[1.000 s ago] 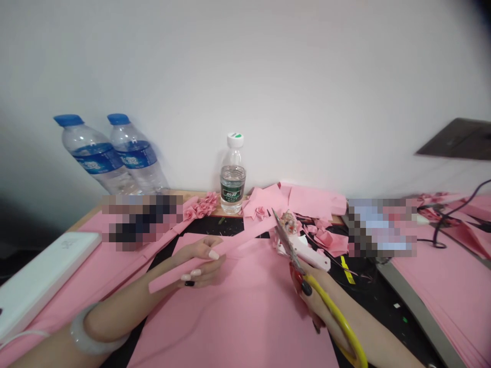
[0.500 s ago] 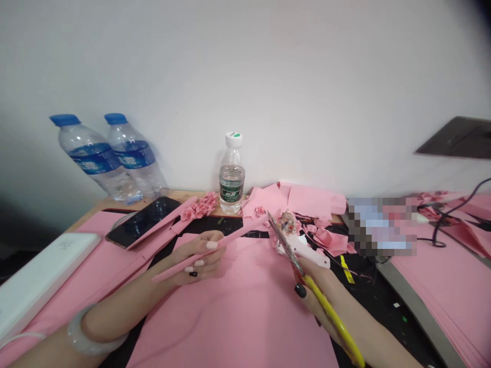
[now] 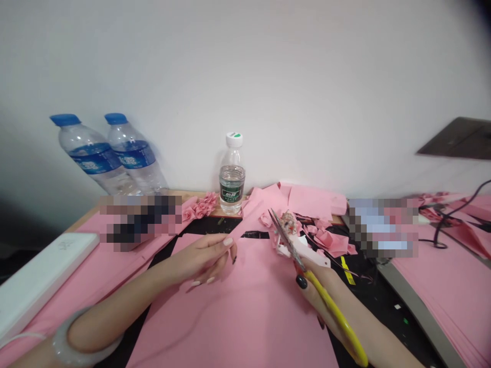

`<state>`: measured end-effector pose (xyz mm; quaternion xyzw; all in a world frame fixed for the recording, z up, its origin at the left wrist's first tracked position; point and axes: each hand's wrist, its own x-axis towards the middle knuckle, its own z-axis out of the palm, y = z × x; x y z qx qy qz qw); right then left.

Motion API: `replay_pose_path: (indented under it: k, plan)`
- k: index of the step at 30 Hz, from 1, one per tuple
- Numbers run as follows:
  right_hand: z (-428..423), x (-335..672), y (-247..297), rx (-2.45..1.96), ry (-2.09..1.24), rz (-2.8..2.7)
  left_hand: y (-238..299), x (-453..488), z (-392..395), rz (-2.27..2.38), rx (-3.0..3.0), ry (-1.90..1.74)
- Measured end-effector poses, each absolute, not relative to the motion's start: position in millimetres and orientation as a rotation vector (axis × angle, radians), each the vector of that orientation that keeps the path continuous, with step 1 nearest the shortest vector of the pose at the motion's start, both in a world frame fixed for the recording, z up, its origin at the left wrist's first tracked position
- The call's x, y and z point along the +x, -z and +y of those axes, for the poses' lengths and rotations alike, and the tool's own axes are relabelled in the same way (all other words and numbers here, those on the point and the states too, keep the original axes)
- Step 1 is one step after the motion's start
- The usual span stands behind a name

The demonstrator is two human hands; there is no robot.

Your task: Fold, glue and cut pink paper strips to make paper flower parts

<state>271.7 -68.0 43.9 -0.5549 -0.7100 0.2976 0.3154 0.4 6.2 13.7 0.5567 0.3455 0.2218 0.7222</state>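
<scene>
My left hand [image 3: 203, 258] pinches a narrow folded strip of pink paper [image 3: 245, 224] between thumb and fingers. The strip slants up and to the right, its far end close to the scissor blades. My right hand [image 3: 316, 286] is closed around scissors [image 3: 287, 237] with yellow handles, their blades pointing up and left. Whether the blades touch the strip I cannot tell. Below both hands lies a large pink paper sheet [image 3: 238, 317]. Just behind the blades sit a small speckled, light-coloured object [image 3: 288, 223] and a white piece with holes [image 3: 312, 253].
A small water bottle [image 3: 232, 189] stands against the wall, with two larger bottles [image 3: 94, 158] leaning at the left. Pink paper flowers [image 3: 203, 205], paper scraps [image 3: 332, 239], a white box [image 3: 46, 281], a blurred phone-like screen [image 3: 378, 225] and a dark cable [image 3: 437, 230] surround the sheet.
My left hand has changed its grip, now pinching the strip farther along. The strip has shifted and its far end sits higher. My right hand and the scissors have barely moved.
</scene>
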Motion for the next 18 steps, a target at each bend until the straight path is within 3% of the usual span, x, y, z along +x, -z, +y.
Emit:
replay_pose_path:
  k: [18]
  plan:
    - [-71.1,271.1,-46.3,-1.552,-0.758,-2.012,-32.5,-7.7,5.0,0.789,1.477,-0.295]
